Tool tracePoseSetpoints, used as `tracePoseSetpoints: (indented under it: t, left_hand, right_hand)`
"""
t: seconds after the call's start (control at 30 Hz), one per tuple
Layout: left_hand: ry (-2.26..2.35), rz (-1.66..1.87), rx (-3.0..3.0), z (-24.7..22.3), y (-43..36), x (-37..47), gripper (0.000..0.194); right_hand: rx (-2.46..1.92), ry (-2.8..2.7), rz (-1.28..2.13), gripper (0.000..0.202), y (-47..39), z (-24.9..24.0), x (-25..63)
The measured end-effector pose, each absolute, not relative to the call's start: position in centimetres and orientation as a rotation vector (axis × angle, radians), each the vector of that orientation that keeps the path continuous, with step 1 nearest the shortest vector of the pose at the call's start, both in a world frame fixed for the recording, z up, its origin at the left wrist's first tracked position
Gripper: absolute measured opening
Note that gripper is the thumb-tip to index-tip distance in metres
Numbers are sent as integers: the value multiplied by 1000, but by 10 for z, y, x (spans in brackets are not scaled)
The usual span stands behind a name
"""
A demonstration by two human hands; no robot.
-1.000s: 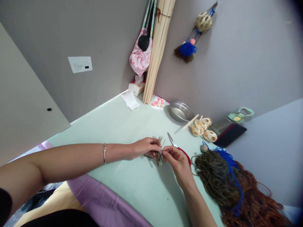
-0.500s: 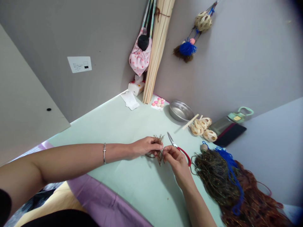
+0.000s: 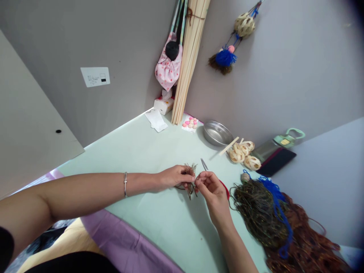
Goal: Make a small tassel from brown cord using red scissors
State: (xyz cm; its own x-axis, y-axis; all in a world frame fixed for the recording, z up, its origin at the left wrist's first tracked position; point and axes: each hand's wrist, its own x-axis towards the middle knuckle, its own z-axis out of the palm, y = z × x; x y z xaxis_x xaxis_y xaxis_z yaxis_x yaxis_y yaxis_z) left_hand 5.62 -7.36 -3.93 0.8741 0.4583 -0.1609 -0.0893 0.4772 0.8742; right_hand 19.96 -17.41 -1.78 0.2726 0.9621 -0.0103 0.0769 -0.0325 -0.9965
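Note:
My left hand [image 3: 178, 177] is closed on a small bundle of brown yarn [image 3: 190, 169], its frayed strands sticking out above and below the fingers. Close beside it, my right hand [image 3: 212, 189] is pinched at the bundle's right side; what lies between its fingertips is too small to make out. Red-handled scissors [image 3: 204, 164] lie on the table just behind my right hand, which covers most of them, so that the blade tips and a bit of red handle show.
Heaps of dark and rust-brown yarn [image 3: 258, 212] with blue strands lie at the right. Woven balls [image 3: 252, 163], a metal bowl [image 3: 217, 133], a bottle [image 3: 265, 151] and a dark phone-like slab [image 3: 275, 162] line the wall. Wooden strips [image 3: 189, 64] lean in the corner.
My right hand has risen and turned slightly, still pinched, and now covers more of the scissors. My left hand stays nearly in place with the yarn bundle.

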Motion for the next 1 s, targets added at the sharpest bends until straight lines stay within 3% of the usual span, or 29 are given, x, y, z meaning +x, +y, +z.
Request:
tracePoseSetpoints:
  t: [0.33,0.43,0.6,0.73,0.83,1.0]
  left_hand:
    - [414,330,983,-47,-70,57,33]
    - [407,318,989,-48,-71,56,40]
    - [434,320,965,-49,-71,56,44]
    - [418,340,965,-48,-71,57,42]
    - [417,336,970,-46,-71,57,40]
    - [408,323,1025,-47,-70,56,34]
  right_hand:
    - [-1458,-1166,848,13,-177,-14,198]
    - [-1531,-1401,660,7,-179,-15,197]
    - [-1661,-1829,209,23,-178,-24,198]
    - [-1907,-1850,5,27,-174,-36,215]
    - [-2014,-1660,148,26,-173,-37,229]
    - [-1729,-1390,841,38,-172,-22,228]
